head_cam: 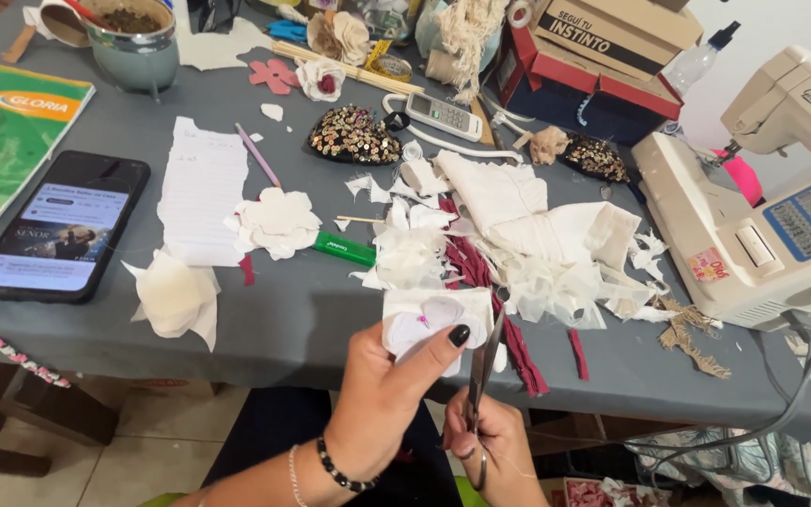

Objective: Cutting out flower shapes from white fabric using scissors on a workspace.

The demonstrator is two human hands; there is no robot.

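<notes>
My left hand (382,394) pinches the white fabric piece (424,324); my right hand (495,441) grips scissors (481,376) just beside it. Blades near my thumb could nick it if the fabric slips.

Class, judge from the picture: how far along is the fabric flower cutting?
Done: one finished cream flower lies on the table. In hand: the left hand holds a white fabric piece, the right hand works scissors. Left: a heap of cream scraps uncut.

Grey-clothed table (312,310) with phone (60,225), sewing machine (753,216), white fabric scraps (537,235).
</notes>
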